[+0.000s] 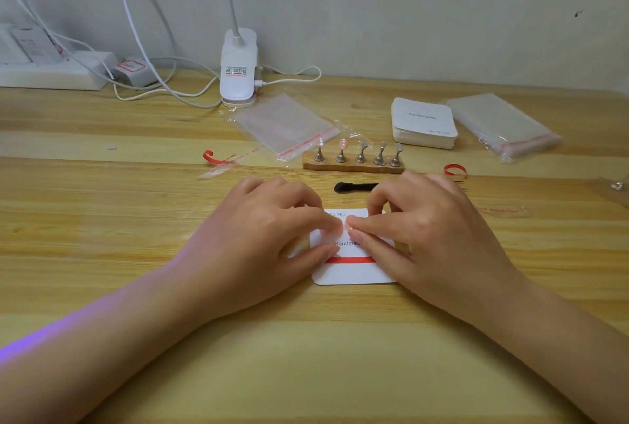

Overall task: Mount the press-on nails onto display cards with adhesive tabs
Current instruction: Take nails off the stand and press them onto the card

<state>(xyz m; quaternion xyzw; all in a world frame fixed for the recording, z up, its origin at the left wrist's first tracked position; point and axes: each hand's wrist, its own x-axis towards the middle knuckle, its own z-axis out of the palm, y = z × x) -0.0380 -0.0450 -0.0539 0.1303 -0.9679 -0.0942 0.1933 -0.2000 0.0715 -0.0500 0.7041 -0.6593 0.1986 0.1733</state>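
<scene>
Display card [354, 270] lies flat at the worktop's [136, 219] near-centre, red adhesive strip [350, 260] running left-right. Left hand [269, 236] and right hand [418, 233] press fingertips together over something small mid-card; identity unclear. Both equally near.

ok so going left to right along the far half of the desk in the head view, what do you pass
power strip → lamp base → clear bag → wooden nail stand → stack of cards → pack of bags
</scene>
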